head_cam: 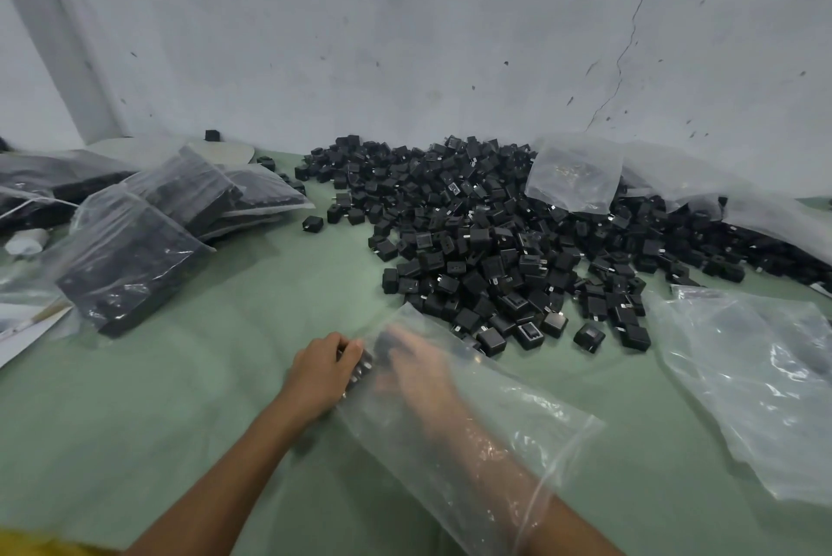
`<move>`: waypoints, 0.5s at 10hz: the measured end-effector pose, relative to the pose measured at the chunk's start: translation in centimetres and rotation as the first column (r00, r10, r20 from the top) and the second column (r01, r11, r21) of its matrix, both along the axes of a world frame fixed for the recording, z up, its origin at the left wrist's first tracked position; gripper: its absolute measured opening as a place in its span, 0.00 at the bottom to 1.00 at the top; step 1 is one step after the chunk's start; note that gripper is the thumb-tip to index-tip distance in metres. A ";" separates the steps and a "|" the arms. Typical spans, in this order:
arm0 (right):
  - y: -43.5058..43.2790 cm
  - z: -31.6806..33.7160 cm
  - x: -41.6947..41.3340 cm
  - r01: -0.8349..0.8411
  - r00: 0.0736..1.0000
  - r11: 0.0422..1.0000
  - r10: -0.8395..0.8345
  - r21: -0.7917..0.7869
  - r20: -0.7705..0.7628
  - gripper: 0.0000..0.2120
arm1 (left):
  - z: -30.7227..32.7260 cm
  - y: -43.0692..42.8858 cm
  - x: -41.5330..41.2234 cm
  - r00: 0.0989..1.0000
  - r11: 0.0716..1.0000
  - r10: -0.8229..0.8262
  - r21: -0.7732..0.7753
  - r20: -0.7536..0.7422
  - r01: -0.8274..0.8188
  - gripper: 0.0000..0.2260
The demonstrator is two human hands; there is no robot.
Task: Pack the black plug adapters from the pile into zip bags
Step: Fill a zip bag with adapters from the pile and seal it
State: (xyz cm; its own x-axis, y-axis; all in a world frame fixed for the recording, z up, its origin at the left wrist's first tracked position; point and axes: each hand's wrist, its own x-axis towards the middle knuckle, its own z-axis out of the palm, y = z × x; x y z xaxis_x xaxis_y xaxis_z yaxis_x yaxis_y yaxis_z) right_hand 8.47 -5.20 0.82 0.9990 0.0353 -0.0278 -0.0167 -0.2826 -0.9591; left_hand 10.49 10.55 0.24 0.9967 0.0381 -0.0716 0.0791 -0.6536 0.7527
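1. Left hand (322,368) sits near the middle of the green table cover (270,285). Its fingers are curled round the far, closed end of a clear zip bag (486,434), pinching the plastic from outside against a few dark adapters (361,370) inside.
2. Right hand (416,368) is pushed into the same bag through its near, open mouth, forearm and all. It shows blurred behind the plastic, lying over the dark adapters; whether its fingers grip anything cannot be told.
3. At the far left, filled bags (135,249) lean on one another, each packed with black adapters in flat blocks.
4. A single adapter (313,223) lies alone on the cover, between the filled bags and the pile.
5. The pile of black plug adapters (495,240) spreads loose across the far middle and right, reaching back to the grey wall (405,37). Its near edge lies just beyond the bag in the hands.
6. A crumpled clear bag (572,177) rests on the far right part of the pile.
7. Flat clear bags (756,384) lie on the cover at the near right, beside the pile.
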 end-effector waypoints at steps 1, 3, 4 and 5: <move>0.3 -0.6 -0.2 -0.001 0.999 1.000 0.001 -0.003 0.039 0.18 | -0.1 0.1 0.0 1.000 1.000 -0.001 0.017 -0.004 0.001 0.14; 0.6 -1.2 0.6 -0.048 0.997 0.994 0.054 -0.098 0.062 0.13 | -0.4 0.0 0.0 1.000 0.998 0.013 0.056 0.026 -0.014 0.13; 0.6 -1.4 0.8 -0.027 0.993 0.951 0.061 -0.307 0.103 0.18 | -0.6 0.0 0.1 0.999 0.995 0.005 0.098 0.045 -0.010 0.14; 0.3 -1.2 -0.4 0.059 0.985 0.889 0.022 -0.454 0.173 0.20 | -0.8 0.2 0.1 0.996 0.987 -0.046 0.157 0.081 0.033 0.12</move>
State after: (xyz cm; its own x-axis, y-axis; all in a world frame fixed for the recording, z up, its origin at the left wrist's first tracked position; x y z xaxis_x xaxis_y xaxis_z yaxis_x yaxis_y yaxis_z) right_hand 8.08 -4.93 -0.37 0.9903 0.0410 0.1325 0.1239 -0.6900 -0.7132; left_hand 10.61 10.72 -0.52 0.9999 0.0031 0.0159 -0.0079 -0.7642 0.6449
